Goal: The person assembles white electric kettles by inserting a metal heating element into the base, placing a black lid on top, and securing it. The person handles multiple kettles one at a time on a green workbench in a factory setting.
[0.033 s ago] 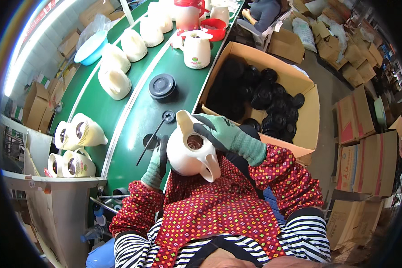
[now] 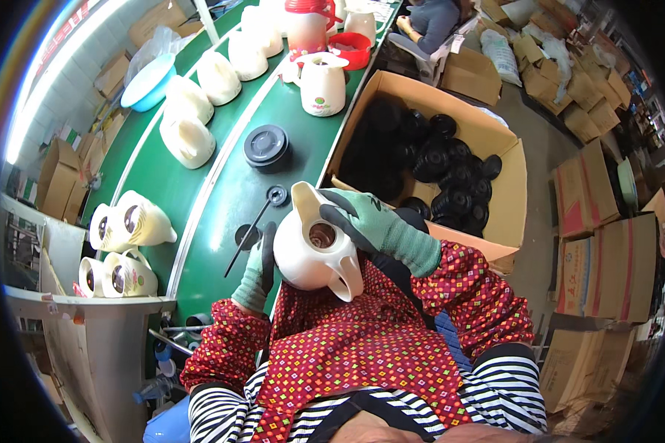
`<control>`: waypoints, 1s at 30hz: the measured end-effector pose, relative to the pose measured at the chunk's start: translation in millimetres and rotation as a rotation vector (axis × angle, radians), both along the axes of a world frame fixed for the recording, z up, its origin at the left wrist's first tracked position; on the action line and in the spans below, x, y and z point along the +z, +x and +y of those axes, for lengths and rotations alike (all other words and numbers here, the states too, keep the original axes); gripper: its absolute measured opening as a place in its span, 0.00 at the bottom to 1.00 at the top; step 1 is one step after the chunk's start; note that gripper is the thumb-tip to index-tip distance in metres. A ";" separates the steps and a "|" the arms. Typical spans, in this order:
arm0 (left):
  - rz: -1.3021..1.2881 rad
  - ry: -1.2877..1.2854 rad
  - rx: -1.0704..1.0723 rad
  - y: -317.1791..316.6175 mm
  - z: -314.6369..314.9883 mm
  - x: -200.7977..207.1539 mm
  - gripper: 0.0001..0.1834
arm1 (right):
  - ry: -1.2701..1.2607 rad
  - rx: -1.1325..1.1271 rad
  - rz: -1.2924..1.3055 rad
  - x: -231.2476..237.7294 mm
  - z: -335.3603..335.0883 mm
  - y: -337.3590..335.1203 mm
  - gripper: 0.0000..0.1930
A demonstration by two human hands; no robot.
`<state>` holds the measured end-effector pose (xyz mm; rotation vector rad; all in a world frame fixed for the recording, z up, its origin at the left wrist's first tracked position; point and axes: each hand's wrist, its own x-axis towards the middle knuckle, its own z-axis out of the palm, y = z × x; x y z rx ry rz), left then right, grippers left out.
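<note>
A white jug (image 2: 303, 258) with a long spout and a loop handle is tilted so its round open mouth faces up. My right hand (image 2: 366, 221), in a green and dark work glove, grips it near the spout and mouth. Against its left side presses my gloved left hand (image 2: 259, 267), its fingers partly hidden by the jug. Beside that hand lies a thin black rod with a round end (image 2: 276, 196) on the green bench top (image 2: 222, 192). A dark round piece (image 2: 247, 235) sits by my left fingertips. Farther off is a black round lid (image 2: 266, 146).
A cardboard box (image 2: 511, 184) of black round parts (image 2: 450, 166) stands at the right. Several white jugs (image 2: 188, 140) line the left of the bench. At the far end are a red-topped jug (image 2: 307, 29) and a red basin (image 2: 351, 48). Another person (image 2: 432, 26) sits beyond.
</note>
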<state>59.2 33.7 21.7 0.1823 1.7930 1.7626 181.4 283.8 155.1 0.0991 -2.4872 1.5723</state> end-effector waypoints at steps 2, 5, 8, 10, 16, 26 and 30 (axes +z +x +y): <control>-0.093 0.073 -0.006 -0.6 18.7 38.4 0.26 | -0.065 -0.024 0.054 15.4 -3.0 6.3 0.23; -0.003 0.329 -0.203 -16.2 34.1 28.6 0.16 | 0.022 -0.147 0.135 14.8 1.7 17.0 0.24; -0.275 0.553 -0.262 -25.1 52.7 27.7 0.17 | 0.072 -0.177 0.192 21.6 8.4 26.7 0.24; -0.299 0.537 -0.173 -32.2 69.2 22.0 0.17 | 0.113 -0.214 0.253 15.9 10.9 32.7 0.23; 0.374 0.171 -0.193 -27.7 109.2 38.7 0.16 | 0.158 -0.300 0.216 -5.2 51.5 39.4 0.24; 0.995 -0.402 -0.128 -25.0 16.2 8.4 0.43 | 0.116 -0.618 0.084 -88.9 25.7 53.8 0.10; 0.859 -1.247 -0.346 -54.9 -92.5 -0.6 0.70 | 0.307 -0.604 0.144 -64.8 4.2 52.1 0.09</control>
